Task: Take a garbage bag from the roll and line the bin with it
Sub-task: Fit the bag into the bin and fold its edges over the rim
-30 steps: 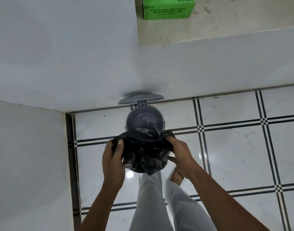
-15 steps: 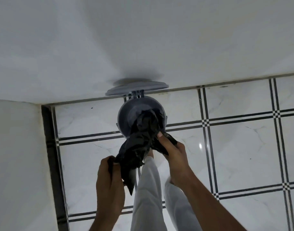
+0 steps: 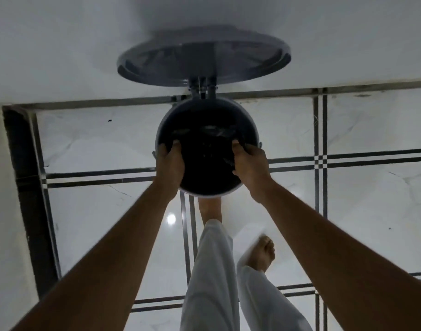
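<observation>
A round grey pedal bin (image 3: 212,192) stands on the tiled floor with its lid (image 3: 203,59) swung up against the wall. The black garbage bag (image 3: 206,154) is down inside the bin and fills its dark opening. My left hand (image 3: 170,161) grips the bag's edge at the bin's left rim. My right hand (image 3: 249,161) grips the bag's edge at the right rim, fingers curled over it. The roll is not in view.
White wall (image 3: 61,48) runs behind the bin and another wall closes the left side. Glossy white floor tiles (image 3: 362,211) with dark lines spread to the right. My feet and white trouser legs (image 3: 212,271) are just in front of the bin.
The bunched bag, held above the bin before, is now pushed down inside it. Both hands moved to the rim on either side. The camera has come much closer to the bin.
</observation>
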`<action>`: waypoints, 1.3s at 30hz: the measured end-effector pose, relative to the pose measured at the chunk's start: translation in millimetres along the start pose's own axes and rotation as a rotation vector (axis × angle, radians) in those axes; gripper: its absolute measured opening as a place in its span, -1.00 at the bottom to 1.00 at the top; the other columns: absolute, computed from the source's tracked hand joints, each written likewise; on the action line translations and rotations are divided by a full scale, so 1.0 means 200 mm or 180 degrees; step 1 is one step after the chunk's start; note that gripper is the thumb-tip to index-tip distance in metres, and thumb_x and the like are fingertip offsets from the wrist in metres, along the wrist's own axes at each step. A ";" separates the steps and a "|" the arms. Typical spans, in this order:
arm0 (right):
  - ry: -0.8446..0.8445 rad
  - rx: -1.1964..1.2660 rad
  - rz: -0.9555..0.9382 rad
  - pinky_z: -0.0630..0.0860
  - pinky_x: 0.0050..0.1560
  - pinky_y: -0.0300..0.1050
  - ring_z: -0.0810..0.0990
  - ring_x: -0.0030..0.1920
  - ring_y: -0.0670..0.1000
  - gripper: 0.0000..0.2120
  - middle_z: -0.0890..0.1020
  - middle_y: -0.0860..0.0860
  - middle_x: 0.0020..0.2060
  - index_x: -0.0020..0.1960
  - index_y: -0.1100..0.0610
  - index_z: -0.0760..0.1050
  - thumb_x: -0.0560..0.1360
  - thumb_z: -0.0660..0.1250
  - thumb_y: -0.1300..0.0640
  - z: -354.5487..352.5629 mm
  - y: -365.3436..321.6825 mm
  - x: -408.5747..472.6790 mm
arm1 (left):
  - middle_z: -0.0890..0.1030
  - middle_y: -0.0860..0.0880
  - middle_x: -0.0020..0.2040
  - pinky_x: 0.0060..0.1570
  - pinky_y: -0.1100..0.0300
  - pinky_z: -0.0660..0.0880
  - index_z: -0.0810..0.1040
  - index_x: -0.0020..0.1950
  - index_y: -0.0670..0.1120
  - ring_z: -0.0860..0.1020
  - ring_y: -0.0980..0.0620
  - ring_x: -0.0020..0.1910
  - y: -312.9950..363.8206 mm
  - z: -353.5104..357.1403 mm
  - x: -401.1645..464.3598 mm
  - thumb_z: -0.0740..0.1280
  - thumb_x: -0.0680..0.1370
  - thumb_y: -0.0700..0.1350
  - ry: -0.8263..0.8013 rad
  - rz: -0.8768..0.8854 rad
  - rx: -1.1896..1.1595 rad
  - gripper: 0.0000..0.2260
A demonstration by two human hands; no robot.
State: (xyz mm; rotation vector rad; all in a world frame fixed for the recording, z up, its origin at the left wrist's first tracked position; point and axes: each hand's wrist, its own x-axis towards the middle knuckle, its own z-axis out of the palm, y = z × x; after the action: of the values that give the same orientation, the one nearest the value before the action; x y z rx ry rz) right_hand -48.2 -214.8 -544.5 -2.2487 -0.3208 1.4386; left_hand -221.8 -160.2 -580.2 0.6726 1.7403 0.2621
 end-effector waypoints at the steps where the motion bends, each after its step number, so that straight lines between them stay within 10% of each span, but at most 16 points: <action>1: -0.0009 -0.0128 -0.0044 0.69 0.22 0.30 0.72 0.06 0.16 -0.67 0.69 -0.01 -0.09 -0.13 -0.06 0.56 0.73 0.26 -0.17 0.02 0.02 0.05 | 0.59 -0.13 0.44 0.52 -0.19 0.40 0.53 0.54 0.03 0.53 -0.21 0.44 0.00 0.04 0.06 0.25 0.60 0.21 -0.0005 -0.0116 0.0137 -0.45; 7: 0.0155 -0.0683 -0.0263 0.60 0.14 0.05 0.66 -0.01 0.11 -0.66 0.62 -0.11 -0.17 0.07 0.06 0.62 0.77 0.21 -0.16 0.04 0.06 0.16 | 0.68 -0.21 0.32 0.36 0.06 0.40 0.61 0.45 -0.19 0.59 -0.24 0.36 -0.01 0.14 0.21 0.24 0.75 -0.04 -0.0196 -0.0126 0.0647 -0.64; 11: 0.0600 -0.0810 -0.0776 0.51 -0.16 -0.14 0.57 -0.31 -0.08 -0.53 0.63 0.05 -0.33 -0.17 0.16 0.59 0.75 0.29 -0.15 -0.07 0.00 0.15 | 0.73 -0.11 0.02 0.18 0.02 0.50 0.70 0.15 -0.15 0.62 -0.05 -0.03 0.03 0.04 0.11 0.27 0.76 0.00 -0.0142 0.0513 0.1211 -0.72; 14: 0.0748 -0.0794 -0.1134 0.66 0.19 0.10 0.73 -0.10 0.01 -0.62 0.74 -0.08 -0.21 -0.08 0.06 0.72 0.67 0.39 -0.22 -0.17 -0.06 0.17 | 0.74 -0.04 -0.06 0.10 0.00 0.64 0.72 0.03 -0.04 0.70 -0.11 -0.02 0.10 -0.08 0.01 0.39 0.70 0.00 0.0097 0.0715 0.1030 -0.83; 18: -0.0026 -0.0484 -0.1061 0.73 0.18 0.12 0.80 0.03 0.01 -0.74 0.81 -0.07 -0.05 0.10 0.02 0.73 0.54 0.62 -0.11 -0.28 -0.18 0.17 | 0.78 -0.09 -0.02 -0.03 0.08 0.73 0.61 0.22 -0.11 0.76 -0.03 -0.18 0.18 -0.26 -0.02 0.63 0.50 -0.16 -0.0308 0.0178 -0.0481 -0.65; 22: -0.0816 -0.0303 -0.0838 0.76 0.00 -0.12 0.83 -0.06 -0.06 -0.76 0.83 -0.02 -0.10 0.10 0.13 0.73 0.55 0.61 0.00 -0.34 -0.28 0.17 | 0.78 -0.04 0.11 0.15 0.09 0.72 0.70 0.23 -0.13 0.79 0.01 -0.03 0.21 -0.36 0.09 0.44 0.65 -0.21 -0.0764 -0.0305 -0.0858 -0.84; 29: -0.1255 0.2609 0.0477 0.78 0.05 -0.02 0.80 0.02 0.06 -0.76 0.77 0.13 0.02 0.22 0.23 0.64 0.73 0.36 0.06 -0.37 -0.33 0.19 | 0.68 -0.05 0.10 0.14 0.09 0.64 0.70 0.12 -0.10 0.65 -0.03 0.04 0.28 -0.43 0.24 0.26 0.68 -0.18 -0.1529 -0.0615 -0.1621 -0.79; 36: -0.0900 0.2220 0.0918 0.77 -0.02 0.04 0.79 0.15 0.16 -0.76 0.80 0.17 0.18 0.29 0.18 0.64 0.76 0.30 0.08 -0.34 -0.33 0.30 | 0.72 -0.18 0.28 0.24 -0.11 0.62 0.68 0.39 -0.11 0.71 -0.18 0.16 0.34 -0.39 0.31 0.35 0.69 0.00 -0.1560 -0.0916 -0.0335 -0.67; 39: -0.0387 0.1114 0.0206 0.74 0.12 0.03 0.77 0.04 0.10 -0.82 0.79 0.06 -0.02 0.05 0.13 0.70 0.72 0.41 0.05 -0.33 -0.33 0.41 | 0.78 -0.20 0.10 0.07 0.05 0.65 0.80 0.11 -0.08 0.75 -0.14 0.01 0.37 -0.33 0.35 0.47 0.65 -0.02 -0.0857 0.0010 0.1173 -0.83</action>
State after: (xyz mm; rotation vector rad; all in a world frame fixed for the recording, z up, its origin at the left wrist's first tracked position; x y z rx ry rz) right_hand 49.7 -138.3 -555.2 -1.9112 -0.0284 1.5339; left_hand -270.9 -49.4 -580.0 0.9310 1.5390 -0.1481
